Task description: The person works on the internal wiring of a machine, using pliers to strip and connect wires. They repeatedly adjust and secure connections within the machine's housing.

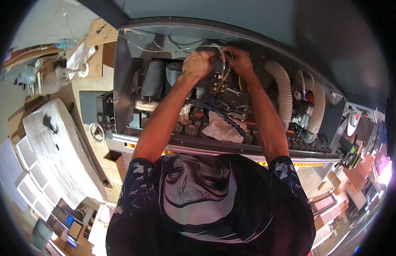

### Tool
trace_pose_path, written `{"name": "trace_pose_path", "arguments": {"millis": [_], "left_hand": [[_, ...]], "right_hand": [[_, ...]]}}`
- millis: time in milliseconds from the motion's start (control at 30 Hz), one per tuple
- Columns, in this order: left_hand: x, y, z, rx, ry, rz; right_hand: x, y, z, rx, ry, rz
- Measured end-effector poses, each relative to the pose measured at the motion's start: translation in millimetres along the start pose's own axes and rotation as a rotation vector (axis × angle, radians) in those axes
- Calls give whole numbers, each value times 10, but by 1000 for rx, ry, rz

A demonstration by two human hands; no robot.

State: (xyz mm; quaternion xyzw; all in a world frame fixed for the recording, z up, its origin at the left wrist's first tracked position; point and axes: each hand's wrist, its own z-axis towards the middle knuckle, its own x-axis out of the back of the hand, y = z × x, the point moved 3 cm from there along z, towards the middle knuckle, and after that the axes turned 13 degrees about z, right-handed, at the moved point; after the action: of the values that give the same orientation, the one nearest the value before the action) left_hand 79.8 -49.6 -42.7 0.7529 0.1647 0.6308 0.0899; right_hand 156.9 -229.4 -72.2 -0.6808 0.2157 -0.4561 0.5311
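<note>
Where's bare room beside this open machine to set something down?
Left of the machine, pale floor shows bare between the wooden boards and the grey panel. Inside is crowded: wrench, ribbed hoses, crumpled sheet, left hand, right hand.

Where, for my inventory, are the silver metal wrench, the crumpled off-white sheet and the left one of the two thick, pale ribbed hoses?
Silver metal wrench [234,91]: head view, on its shank.
Crumpled off-white sheet [223,129]: head view, on its middle.
Left thick, pale ribbed hose [285,94]: head view, on its ribbed length.

Open machine bay [123,79] before me, left hand [198,64] and right hand [240,62] close together by clear tubing [224,64]; wrench [233,91], crumpled sheet [223,128] nearer dark shirt [253,205]; ribbed hoses [284,94] at right
</note>
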Motion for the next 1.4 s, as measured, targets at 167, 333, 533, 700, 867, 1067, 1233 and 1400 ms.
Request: {"name": "trace_pose_path", "arguments": {"millis": [167,333,533,700,867,1067,1233,1400], "left_hand": [[-66,-39,16,-54,-5,-88],[-183,-156,-27,-64,36,-162],[-130,-123,-23,-62,39,-217],[24,-96,-89,-50,81,-239],[500,113,-388,89,65,53],[763,446,-712,29,-588,71],[781,545,-722,80,-523,145],[478,416,-754,-28,-427,90]], "right_hand": [[-75,187,-37,-35,53,52],[-74,46,-43,15,-5,61],[-27,-55,53,148,-114,-91],[-4,-126,91,162,-216,-104],[-37,72,86,274,-207,-268],[-79,31,150,341,-273,-215],[-29,45,185,107,-357,-115],[93,-155,-21,22,-57,-45]]}}
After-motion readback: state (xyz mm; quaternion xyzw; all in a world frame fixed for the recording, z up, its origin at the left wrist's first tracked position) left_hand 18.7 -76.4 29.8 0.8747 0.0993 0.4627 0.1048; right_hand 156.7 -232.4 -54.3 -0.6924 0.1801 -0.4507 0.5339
